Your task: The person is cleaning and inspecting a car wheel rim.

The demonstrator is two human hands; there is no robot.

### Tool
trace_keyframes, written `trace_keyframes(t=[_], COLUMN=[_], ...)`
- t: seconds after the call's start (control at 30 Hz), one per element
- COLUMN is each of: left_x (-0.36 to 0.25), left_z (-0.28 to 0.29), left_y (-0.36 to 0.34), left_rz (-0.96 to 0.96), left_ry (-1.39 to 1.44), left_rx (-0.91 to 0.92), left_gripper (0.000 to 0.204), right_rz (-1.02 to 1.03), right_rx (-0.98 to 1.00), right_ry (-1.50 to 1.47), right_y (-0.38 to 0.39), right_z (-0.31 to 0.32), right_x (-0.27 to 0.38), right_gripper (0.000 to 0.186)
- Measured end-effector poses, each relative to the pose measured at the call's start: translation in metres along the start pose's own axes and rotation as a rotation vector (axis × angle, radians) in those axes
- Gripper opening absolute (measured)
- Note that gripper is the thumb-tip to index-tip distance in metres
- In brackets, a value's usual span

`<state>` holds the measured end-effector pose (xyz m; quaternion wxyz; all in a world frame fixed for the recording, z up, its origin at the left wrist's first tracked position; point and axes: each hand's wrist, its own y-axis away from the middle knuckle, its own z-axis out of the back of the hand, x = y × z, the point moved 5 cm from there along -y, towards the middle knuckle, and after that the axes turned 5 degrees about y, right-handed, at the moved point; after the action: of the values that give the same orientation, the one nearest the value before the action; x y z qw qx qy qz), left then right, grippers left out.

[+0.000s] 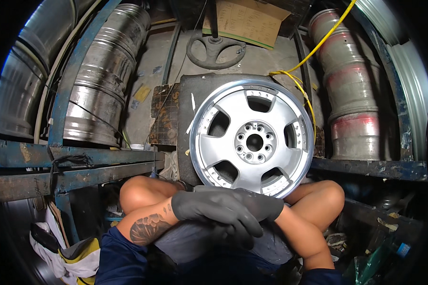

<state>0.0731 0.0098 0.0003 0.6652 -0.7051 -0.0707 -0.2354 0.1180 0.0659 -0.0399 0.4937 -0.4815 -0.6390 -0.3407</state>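
Note:
Both my hands wear dark grey gloves and cross in front of my lap, just below the near rim of a wheel rim (214, 107). My left hand (216, 205) lies over the other, its fingers stretched toward the lower right and no object visible in it. Partly beneath it is my right hand (259, 204), whose fingers are mostly hidden. The wheel rim is silver with a polished lip, several wide spokes and bolt holes round a centre bore. It lies face up on a dark grey padded surface (188, 104) between my bent knees.
Stacked metal wheel barrels line the left (97, 90) and right (352, 95) in blue racks. A steering wheel (216, 52) and a cardboard sheet (247, 23) are at the back. A yellow hose (318, 47) runs down beside the wheel rim. Cloths (66, 256) hang at lower left.

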Motion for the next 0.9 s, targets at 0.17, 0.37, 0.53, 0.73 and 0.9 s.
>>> trace_keyframes(t=[0.17,0.37,0.53,0.73,0.9], left_x=[-0.025,-0.038,-0.026,-0.029,-0.015], left_z=[-0.010,-0.007,-0.002,-0.007,0.011], left_y=[0.028,0.076,0.039,-0.008,0.009], left_rz=[0.961,1.337,1.440,1.066,1.189], left_ry=[-0.711,-1.080,-0.956,-0.951,-1.018], left_rx=[-1.171,-1.452,-1.564,-1.611,-1.410], left_gripper=[0.059,0.052,0.046,0.044,0.038], right_rz=[0.387,1.405,1.726,0.909,0.054], right_rx=[0.088,0.382,0.417,0.011,-0.220], right_ry=[-0.016,-0.396,-0.490,-0.048,0.582], right_y=[-0.009,-0.059,-0.050,0.022,0.063], right_z=[-0.015,-0.026,-0.028,-0.021,0.002], right_x=[0.026,0.036,0.018,-0.006,-0.102], right_gripper=[0.056,0.034,0.028,0.027,0.034])
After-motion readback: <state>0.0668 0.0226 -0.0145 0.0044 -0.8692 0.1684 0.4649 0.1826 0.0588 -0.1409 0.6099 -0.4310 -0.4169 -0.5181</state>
